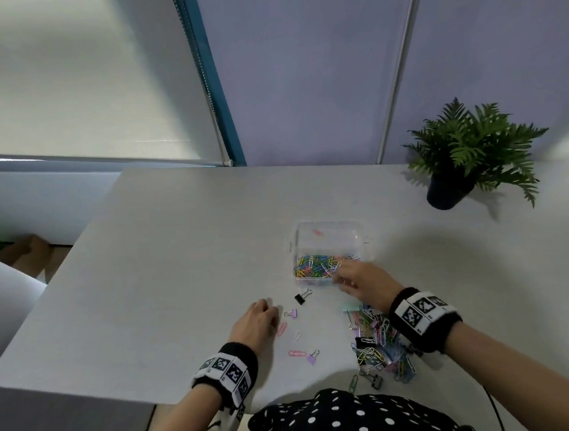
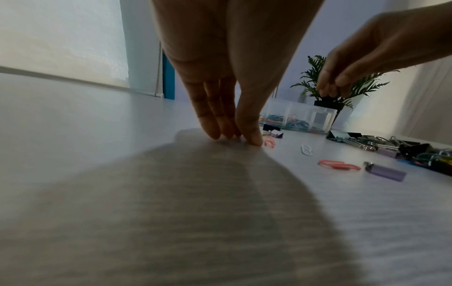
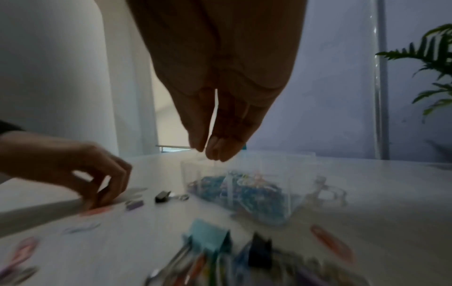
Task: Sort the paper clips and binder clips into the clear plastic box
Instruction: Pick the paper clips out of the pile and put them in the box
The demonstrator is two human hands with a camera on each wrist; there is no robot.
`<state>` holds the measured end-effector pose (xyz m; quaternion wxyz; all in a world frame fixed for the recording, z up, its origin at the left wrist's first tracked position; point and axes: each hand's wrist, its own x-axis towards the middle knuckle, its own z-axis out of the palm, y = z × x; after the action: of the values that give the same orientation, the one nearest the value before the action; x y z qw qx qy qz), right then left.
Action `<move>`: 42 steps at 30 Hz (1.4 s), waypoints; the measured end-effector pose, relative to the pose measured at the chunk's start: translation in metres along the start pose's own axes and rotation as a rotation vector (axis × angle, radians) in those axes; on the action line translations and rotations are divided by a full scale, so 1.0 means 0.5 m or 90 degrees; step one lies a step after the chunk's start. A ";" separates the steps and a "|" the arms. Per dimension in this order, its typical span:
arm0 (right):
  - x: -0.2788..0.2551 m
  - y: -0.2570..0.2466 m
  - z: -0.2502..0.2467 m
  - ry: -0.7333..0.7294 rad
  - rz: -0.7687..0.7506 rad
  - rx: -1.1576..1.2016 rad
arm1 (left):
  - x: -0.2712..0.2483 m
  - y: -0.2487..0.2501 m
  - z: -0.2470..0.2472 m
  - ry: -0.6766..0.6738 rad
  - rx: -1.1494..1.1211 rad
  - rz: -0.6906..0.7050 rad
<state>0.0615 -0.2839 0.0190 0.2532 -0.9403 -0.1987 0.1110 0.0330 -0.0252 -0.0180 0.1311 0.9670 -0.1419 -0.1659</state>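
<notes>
The clear plastic box (image 1: 364,239) stands mid-table, with a heap of coloured paper clips (image 1: 315,266) in its near compartment. My right hand (image 1: 341,274) hovers over the box's near edge. Its fingers (image 3: 220,147) point down close to the thumb, and I see nothing between them. My left hand (image 1: 273,314) has its fingertips (image 2: 254,139) on the table beside a pink paper clip (image 1: 281,329). A black binder clip (image 1: 302,297) and a purple one (image 1: 291,313) lie between the hands. A mixed pile of clips (image 1: 380,344) sits under my right wrist.
A potted fern (image 1: 460,158) stands at the table's far right. A white paper clip (image 1: 297,335), another pink one (image 1: 297,353) and a purple binder clip (image 1: 312,357) lie near the front edge. The table's left edge drops off beyond my left hand.
</notes>
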 end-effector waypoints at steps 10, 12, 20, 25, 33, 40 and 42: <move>-0.075 -0.007 0.063 -0.148 -0.032 -0.015 | -0.004 0.038 0.011 0.001 -0.035 -0.044; -0.067 -0.019 0.064 -0.172 -0.059 -0.024 | -0.003 0.044 0.009 -0.003 -0.016 -0.041; 0.168 -0.011 -0.058 0.054 0.137 -0.082 | -0.004 0.042 0.000 0.006 -0.040 -0.026; 0.254 0.001 -0.059 -0.087 0.121 -0.286 | -0.014 0.033 0.013 -0.001 -0.048 -0.007; 0.271 0.023 -0.017 -0.100 0.095 -0.349 | -0.015 0.044 0.024 0.026 -0.096 -0.011; 0.275 0.036 -0.034 -0.124 0.190 -0.230 | -0.009 0.068 0.024 -0.022 -0.051 -0.004; 0.275 0.043 -0.037 -0.119 0.197 -0.197 | -0.009 0.076 0.026 -0.016 -0.025 -0.020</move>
<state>0.1972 -0.2500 0.0084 0.0664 -0.9729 -0.0893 0.2029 0.0154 -0.0616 -0.0173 0.1458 0.9643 -0.1246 -0.1828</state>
